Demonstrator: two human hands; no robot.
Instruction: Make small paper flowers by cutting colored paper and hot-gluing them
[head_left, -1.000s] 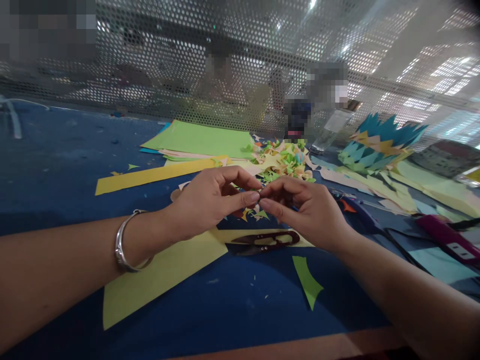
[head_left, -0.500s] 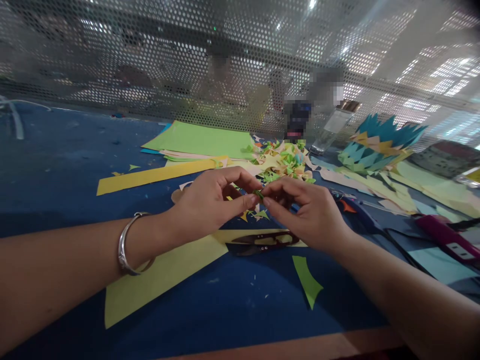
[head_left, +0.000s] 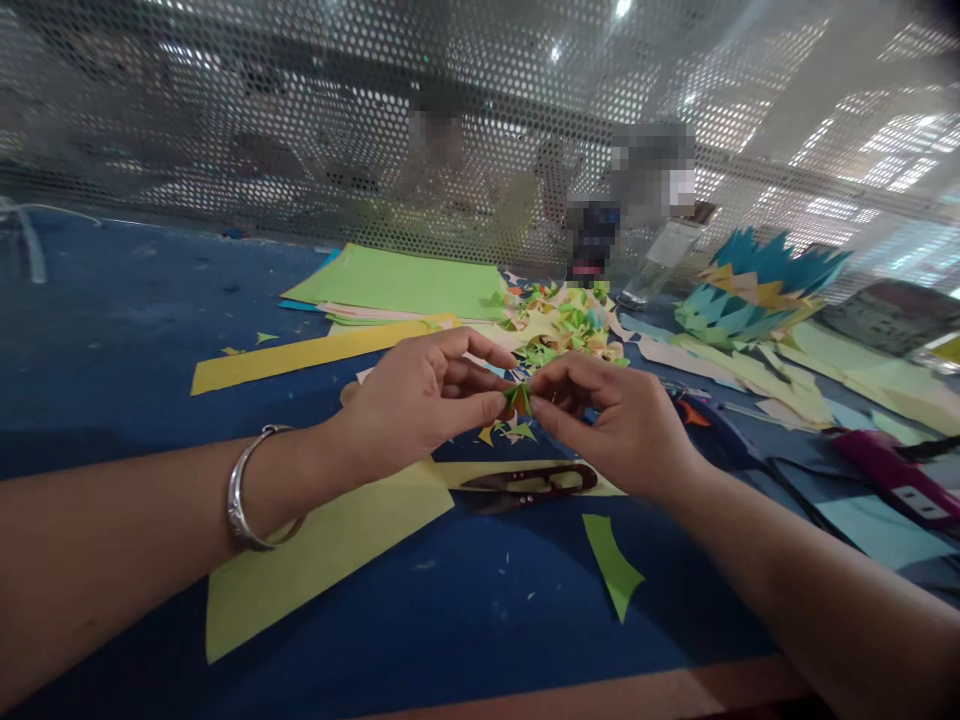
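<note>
Between my two hands is a small folded green paper piece (head_left: 518, 400), fanned out with pleats and an orange tint inside. My left hand (head_left: 442, 395), with a silver bangle at the wrist, pinches its left side between thumb and fingers. On the other side, the thumb and index finger of my right hand (head_left: 600, 410) grip its right edge. Below the hands, dark-handled thread snips (head_left: 536, 482) lie across pale yellow paper (head_left: 330, 560). A green paper scrap (head_left: 613, 565) rests nearer to me on the blue table.
Behind my hands are a heap of small folded papers (head_left: 570, 325) and stacked green sheets (head_left: 420, 280). A yellow strip (head_left: 315, 350) lies left. To the right are a clear bottle (head_left: 660, 262), a spiky paper basket (head_left: 757, 290), a glue gun (head_left: 720, 430) and a purple power strip (head_left: 892, 475).
The green paper piece, seen narrow and edge-on before, now shows opened, fanned pleats. My fingers have shifted slightly around it; both hands stay in nearly the same place.
</note>
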